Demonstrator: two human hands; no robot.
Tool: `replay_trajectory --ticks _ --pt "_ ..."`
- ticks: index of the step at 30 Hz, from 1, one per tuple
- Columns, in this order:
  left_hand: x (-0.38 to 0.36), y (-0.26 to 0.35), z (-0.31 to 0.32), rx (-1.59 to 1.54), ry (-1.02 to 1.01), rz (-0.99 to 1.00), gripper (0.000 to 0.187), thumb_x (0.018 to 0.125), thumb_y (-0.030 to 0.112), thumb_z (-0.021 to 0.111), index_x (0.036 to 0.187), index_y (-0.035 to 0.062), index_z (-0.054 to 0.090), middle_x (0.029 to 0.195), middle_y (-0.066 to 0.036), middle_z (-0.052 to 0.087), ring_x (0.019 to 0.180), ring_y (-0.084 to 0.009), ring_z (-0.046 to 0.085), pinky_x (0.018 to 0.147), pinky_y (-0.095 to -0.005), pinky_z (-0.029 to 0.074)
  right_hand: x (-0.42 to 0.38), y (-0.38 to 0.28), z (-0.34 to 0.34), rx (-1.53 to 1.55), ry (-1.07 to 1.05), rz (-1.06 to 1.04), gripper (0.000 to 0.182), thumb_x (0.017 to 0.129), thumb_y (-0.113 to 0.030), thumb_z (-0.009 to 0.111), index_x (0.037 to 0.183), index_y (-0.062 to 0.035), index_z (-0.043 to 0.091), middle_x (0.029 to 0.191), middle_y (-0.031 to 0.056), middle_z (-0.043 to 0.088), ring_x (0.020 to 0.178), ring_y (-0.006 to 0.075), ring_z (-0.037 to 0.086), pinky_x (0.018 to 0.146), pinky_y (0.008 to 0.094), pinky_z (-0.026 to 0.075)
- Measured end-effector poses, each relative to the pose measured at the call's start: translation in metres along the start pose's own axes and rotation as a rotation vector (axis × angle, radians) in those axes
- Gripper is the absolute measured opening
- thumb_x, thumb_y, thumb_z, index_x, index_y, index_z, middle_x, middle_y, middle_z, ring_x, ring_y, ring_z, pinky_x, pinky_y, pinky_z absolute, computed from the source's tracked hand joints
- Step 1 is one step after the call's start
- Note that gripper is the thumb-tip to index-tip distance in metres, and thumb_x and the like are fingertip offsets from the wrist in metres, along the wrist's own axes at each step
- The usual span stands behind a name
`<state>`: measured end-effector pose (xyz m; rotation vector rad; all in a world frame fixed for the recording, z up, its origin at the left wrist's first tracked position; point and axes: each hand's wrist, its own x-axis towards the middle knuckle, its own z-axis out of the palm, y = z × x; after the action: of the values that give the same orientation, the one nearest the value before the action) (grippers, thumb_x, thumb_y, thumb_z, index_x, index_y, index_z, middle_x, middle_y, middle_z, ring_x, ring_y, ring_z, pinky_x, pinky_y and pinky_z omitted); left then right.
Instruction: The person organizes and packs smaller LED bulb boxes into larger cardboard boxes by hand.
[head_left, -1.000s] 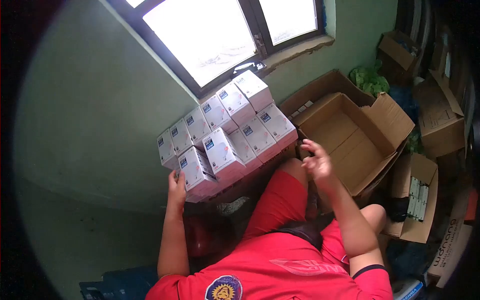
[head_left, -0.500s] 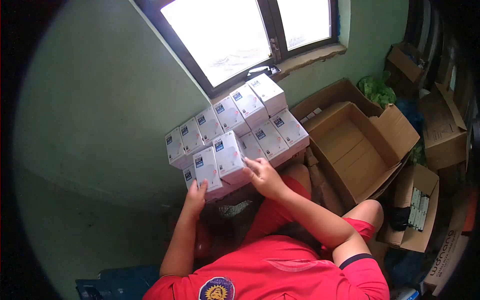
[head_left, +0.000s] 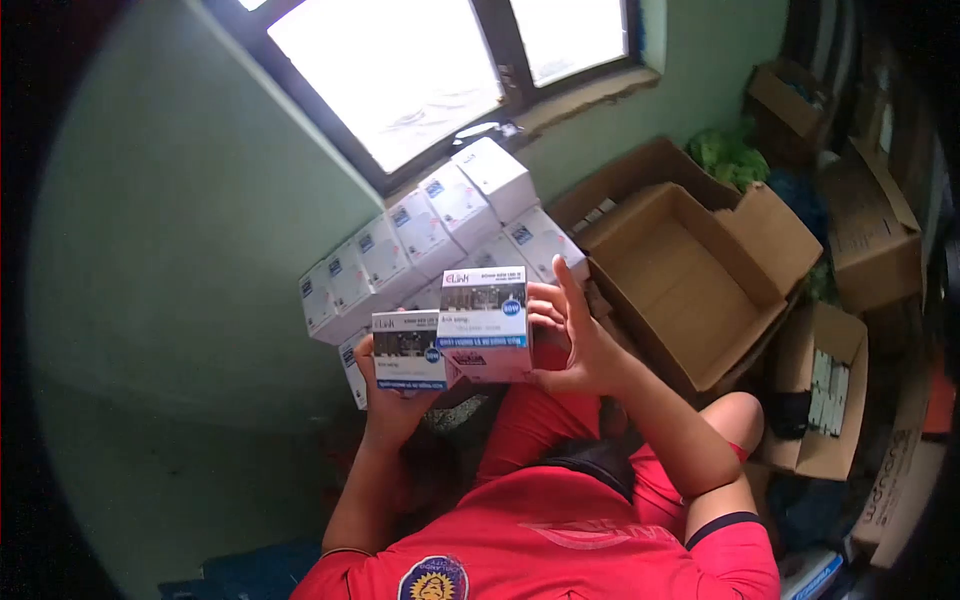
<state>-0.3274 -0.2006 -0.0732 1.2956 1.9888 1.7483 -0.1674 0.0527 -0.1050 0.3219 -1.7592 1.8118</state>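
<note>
While stacked white boxes (head_left: 410, 232) stand beyond the left fingers (head_left: 364, 355), these clasp one box (head_left: 408, 350) at its left side and lower edge — a second box (head_left: 482, 308), touching it, is pinched at its right side by the right fingers (head_left: 545, 308), one of them raised. Right of those sits an open carton (head_left: 690, 290).

Daylight pours through the window (head_left: 505, 75) from where I stand, its panes (head_left: 390, 80) blown to plain white. The boxes (head_left: 432, 228) catch it on their tops, their small print soft, while the wall (head_left: 190, 300) sinks into gloom lower down. The view bows and blackens towards its corners.
</note>
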Motion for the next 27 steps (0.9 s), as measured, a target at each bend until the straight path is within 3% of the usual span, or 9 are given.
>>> replay_trajectory --ticks 1,4,12,13,16,18,21,24,27 --pt "0.009 0.0 0.014 -0.026 -0.003 0.1 0.103 0.07 0.002 0.091 0.144 0.0082 0.02 0.154 -0.022 0.038 0.133 -0.0312 0.052 0.108 -0.0445 0.047 -0.007 -0.004 -0.014 -0.144 -0.059 0.001 0.133 0.071 -0.007 0.085 0.164 -0.0191 -0.009 0.158 0.0227 0.033 0.133 0.0324 0.052 0.109 0.0456 0.044" --pt "0.027 0.016 0.051 0.217 -0.163 0.153 0.107 0.07 0.003 0.092 0.146 0.0074 0.017 0.155 -0.026 0.036 0.134 -0.033 0.052 0.108 -0.0463 0.046 -0.037 -0.03 -0.036 -0.461 -0.01 0.107 0.127 0.071 -0.004 0.081 0.164 -0.0151 -0.004 0.154 0.0242 0.034 0.137 0.038 0.047 0.112 0.0416 0.041" --pt "0.062 0.005 0.18 -0.104 -0.493 0.184 0.105 0.065 -0.008 0.087 0.146 0.0135 0.025 0.159 -0.028 0.025 0.133 -0.0366 0.053 0.099 -0.0441 0.055 -0.104 -0.079 -0.115 -0.666 0.295 0.073 0.109 0.072 -0.014 0.085 0.157 -0.0095 0.018 0.143 0.0228 0.042 0.131 0.0396 0.049 0.11 0.0449 0.042" --pt "0.065 0.009 0.197 0.009 -0.474 0.24 0.103 0.065 -0.011 0.086 0.146 0.0123 0.027 0.151 -0.026 0.038 0.126 -0.0338 0.059 0.095 -0.041 0.059 -0.111 -0.092 -0.122 -0.707 0.342 0.127 0.104 0.071 -0.019 0.088 0.154 -0.01 0.027 0.141 0.0221 0.044 0.13 0.0398 0.049 0.109 0.0462 0.041" --pt "0.072 0.013 0.237 -0.181 -0.571 -0.093 0.098 0.069 -0.007 0.086 0.145 0.014 0.027 0.142 -0.022 0.048 0.125 -0.0306 0.06 0.098 -0.0415 0.055 -0.141 -0.077 -0.158 -0.957 0.514 0.158 0.096 0.07 -0.021 0.09 0.148 -0.0098 0.036 0.133 0.021 0.048 0.123 0.0398 0.052 0.108 0.0459 0.041" --pt "0.072 0.009 0.258 -0.147 -0.492 -0.007 0.096 0.071 -0.008 0.085 0.146 0.0118 0.029 0.131 -0.017 0.055 0.118 -0.0279 0.063 0.092 -0.0388 0.059 -0.159 -0.046 -0.185 -1.074 0.686 0.222 0.091 0.067 -0.019 0.089 0.144 -0.0091 0.041 0.125 0.0211 0.051 0.118 0.0413 0.053 0.106 0.0469 0.041" --pt "0.066 -0.006 0.268 -0.097 -0.466 0.008 0.098 0.069 -0.009 0.085 0.146 0.0121 0.028 0.135 -0.016 0.05 0.121 -0.0285 0.061 0.095 -0.0398 0.058 -0.191 0.0 -0.221 -1.121 0.82 0.42 0.094 0.062 -0.01 0.085 0.145 -0.0087 0.04 0.128 0.0197 0.051 0.122 0.0395 0.053 0.105 0.0455 0.044" --pt "0.055 -0.026 0.263 -0.062 -0.468 0.058 0.1 0.069 -0.01 0.084 0.147 0.0118 0.026 0.14 -0.018 0.045 0.123 -0.0291 0.059 0.096 -0.0396 0.057 -0.22 0.043 -0.227 -1.06 0.868 0.663 0.093 0.065 -0.018 0.085 0.144 -0.0098 0.038 0.133 0.0195 0.052 0.126 0.0395 0.053 0.109 0.0475 0.041" --pt "0.042 -0.041 0.251 -0.095 -0.465 0.01 0.102 0.068 -0.012 0.082 0.148 0.0117 0.024 0.147 -0.021 0.039 0.124 -0.03 0.059 0.096 -0.0398 0.057 -0.231 0.048 -0.206 -1.156 0.625 1.156 0.089 0.069 -0.028 0.084 0.143 -0.0126 0.037 0.138 0.0183 0.053 0.128 0.0378 0.054 0.118 0.0529 0.028"
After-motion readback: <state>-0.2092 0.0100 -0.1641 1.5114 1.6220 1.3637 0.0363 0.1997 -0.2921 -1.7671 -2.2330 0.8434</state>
